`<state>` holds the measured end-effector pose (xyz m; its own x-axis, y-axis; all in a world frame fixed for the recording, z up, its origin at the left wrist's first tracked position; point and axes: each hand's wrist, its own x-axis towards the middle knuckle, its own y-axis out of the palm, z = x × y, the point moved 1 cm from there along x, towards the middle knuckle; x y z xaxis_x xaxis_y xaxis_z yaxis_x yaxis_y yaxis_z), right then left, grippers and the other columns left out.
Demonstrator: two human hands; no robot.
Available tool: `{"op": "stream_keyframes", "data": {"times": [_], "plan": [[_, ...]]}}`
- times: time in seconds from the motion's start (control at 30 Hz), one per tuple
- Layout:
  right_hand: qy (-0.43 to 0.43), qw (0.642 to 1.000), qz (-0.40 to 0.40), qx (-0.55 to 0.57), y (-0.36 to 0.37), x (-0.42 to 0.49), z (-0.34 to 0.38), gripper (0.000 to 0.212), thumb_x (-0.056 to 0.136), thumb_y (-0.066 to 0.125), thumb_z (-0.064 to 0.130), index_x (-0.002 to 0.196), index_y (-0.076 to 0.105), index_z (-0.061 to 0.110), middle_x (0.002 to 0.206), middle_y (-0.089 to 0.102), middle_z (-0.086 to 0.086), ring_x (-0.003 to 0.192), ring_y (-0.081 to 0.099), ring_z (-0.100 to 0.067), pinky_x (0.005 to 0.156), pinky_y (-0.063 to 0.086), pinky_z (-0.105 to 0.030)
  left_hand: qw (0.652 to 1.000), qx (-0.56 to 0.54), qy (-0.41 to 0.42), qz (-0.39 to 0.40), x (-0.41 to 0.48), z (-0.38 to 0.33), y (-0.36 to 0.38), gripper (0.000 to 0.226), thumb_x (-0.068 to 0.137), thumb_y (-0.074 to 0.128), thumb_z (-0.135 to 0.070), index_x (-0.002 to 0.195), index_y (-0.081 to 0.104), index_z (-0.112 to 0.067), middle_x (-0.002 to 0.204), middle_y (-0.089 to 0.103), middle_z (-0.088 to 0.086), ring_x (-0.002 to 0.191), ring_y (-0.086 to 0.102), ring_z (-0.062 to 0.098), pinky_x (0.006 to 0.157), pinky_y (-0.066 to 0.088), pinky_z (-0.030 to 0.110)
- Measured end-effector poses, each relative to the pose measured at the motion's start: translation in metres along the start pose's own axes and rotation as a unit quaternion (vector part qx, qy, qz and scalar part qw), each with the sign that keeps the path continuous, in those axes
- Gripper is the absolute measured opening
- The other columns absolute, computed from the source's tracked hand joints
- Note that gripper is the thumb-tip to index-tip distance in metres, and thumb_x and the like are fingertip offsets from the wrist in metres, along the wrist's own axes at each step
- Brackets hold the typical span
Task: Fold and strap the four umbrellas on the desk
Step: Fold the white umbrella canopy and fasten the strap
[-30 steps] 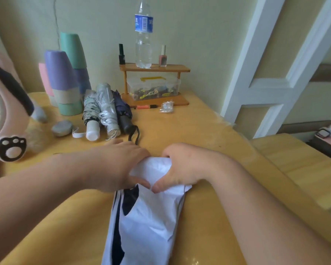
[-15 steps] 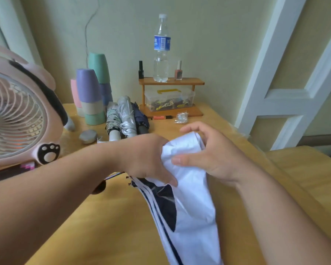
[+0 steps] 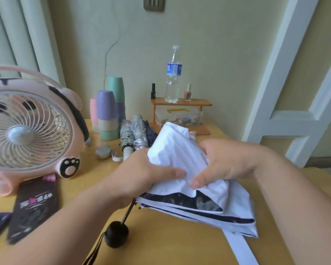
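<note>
White umbrella (image 3: 182,150) gripped by both hands above desk (image 3: 170,249).

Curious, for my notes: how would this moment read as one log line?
left hand: grips white fabric umbrella | right hand: pinches its canopy | white strap: loose | three folded umbrellas: lying behind

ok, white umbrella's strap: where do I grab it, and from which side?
Pinch the strap on its flat free length just below the canopy hem, coming in from the right with the right hand. It hangs loose off the lower right corner of the white umbrella with nothing on it, and the left hand grips the bunched canopy on the far side.
</note>
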<state>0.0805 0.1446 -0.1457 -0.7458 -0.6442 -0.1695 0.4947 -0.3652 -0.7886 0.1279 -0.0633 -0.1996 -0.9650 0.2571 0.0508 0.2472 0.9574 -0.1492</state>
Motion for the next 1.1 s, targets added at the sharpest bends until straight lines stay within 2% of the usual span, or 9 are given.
{"op": "stream_keyframes", "data": {"times": [0.1,0.43,0.57,0.67,0.77,0.9,0.97,1.03,1.1], "plan": [[0.017,0.994,0.036,-0.098,-0.001,0.006,0.011,0.038,0.070,0.091,0.040,0.099,0.074,0.021,0.095,0.078,0.005,0.091,0.073,-0.019,0.090,0.057,-0.047,0.999,-0.033,0.007,-0.025,-0.005,0.002,-0.009,0.036,0.073,0.084,-0.011,0.107,0.076,-0.006,0.105,0.077,0.019,0.099,0.073,0.040,0.096,0.055,0.059],[0.096,0.984,0.052,-0.139,-0.004,0.003,0.026,0.047,0.065,0.092,0.046,0.103,0.074,0.024,0.095,0.078,0.013,0.090,0.074,-0.009,0.090,0.059,-0.039,0.987,-0.143,0.007,0.069,-0.007,0.003,-0.035,0.038,0.075,0.074,-0.002,0.113,0.073,-0.002,0.117,0.072,0.024,0.106,0.070,0.043,0.094,0.057,0.049],[0.113,0.987,0.053,-0.103,-0.013,-0.009,0.035,0.020,0.074,0.091,0.032,0.084,0.075,0.026,0.080,0.077,0.017,0.074,0.071,0.000,0.071,0.053,-0.017,0.979,-0.191,0.032,0.065,-0.007,0.006,-0.040,0.041,0.075,0.072,-0.001,0.116,0.071,-0.003,0.120,0.071,0.024,0.108,0.070,0.042,0.090,0.059,0.046],[0.135,0.983,0.024,-0.126,-0.024,-0.012,0.036,0.022,0.072,0.091,0.038,0.068,0.073,0.026,0.067,0.070,0.014,0.063,0.063,-0.005,0.065,0.047,-0.019,0.979,-0.199,0.035,0.038,-0.004,0.008,-0.046,0.051,0.075,0.074,-0.004,0.125,0.065,-0.001,0.122,0.070,0.023,0.111,0.068,0.043,0.093,0.059,0.048],[0.149,0.978,0.018,-0.145,-0.028,-0.014,0.035,0.022,0.073,0.091,0.034,0.076,0.073,0.022,0.071,0.072,0.008,0.070,0.068,-0.009,0.064,0.048,-0.017,0.980,-0.191,0.040,0.025,-0.004,0.008,-0.049,0.050,0.074,0.076,-0.003,0.123,0.067,-0.002,0.121,0.071,0.023,0.110,0.069,0.042,0.094,0.058,0.049],[0.175,0.960,0.068,-0.210,-0.027,-0.022,0.042,0.018,0.075,0.089,0.032,0.086,0.075,0.026,0.080,0.075,0.018,0.075,0.067,0.001,0.069,0.049,-0.014,0.990,-0.119,0.069,0.017,-0.007,0.003,-0.044,0.043,0.074,0.077,-0.004,0.116,0.072,-0.007,0.114,0.074,0.019,0.106,0.071,0.041,0.097,0.056,0.054],[0.157,0.964,0.078,-0.199,-0.030,-0.026,0.053,0.042,0.072,0.092,0.033,0.108,0.072,0.033,0.102,0.075,0.020,0.094,0.068,0.005,0.083,0.053,-0.017,0.994,-0.039,0.096,-0.022,-0.008,-0.003,-0.042,0.036,0.071,0.078,-0.012,0.106,0.074,-0.008,0.103,0.077,0.013,0.095,0.074,0.037,0.090,0.059,0.051],[0.073,0.989,-0.031,-0.124,-0.031,-0.028,0.072,0.079,0.062,0.095,0.042,0.131,0.057,0.042,0.121,0.068,0.022,0.114,0.062,0.008,0.100,0.050,-0.022,0.981,0.106,0.140,-0.083,-0.010,-0.012,-0.042,0.027,0.068,0.078,-0.024,0.089,0.070,-0.009,0.077,0.071,-0.004,0.068,0.063,0.019,0.071,0.058,0.037],[-0.042,0.986,-0.149,-0.068,-0.029,-0.030,0.097,0.091,0.054,0.092,0.048,0.136,0.052,0.044,0.124,0.065,0.020,0.119,0.059,0.007,0.106,0.047,-0.025,0.949,0.237,0.174,-0.117,-0.013,-0.022,-0.037,0.021,0.071,0.078,-0.025,0.076,0.061,-0.013,0.063,0.060,-0.013,0.058,0.045,0.010,0.055,0.047,0.027]]}}
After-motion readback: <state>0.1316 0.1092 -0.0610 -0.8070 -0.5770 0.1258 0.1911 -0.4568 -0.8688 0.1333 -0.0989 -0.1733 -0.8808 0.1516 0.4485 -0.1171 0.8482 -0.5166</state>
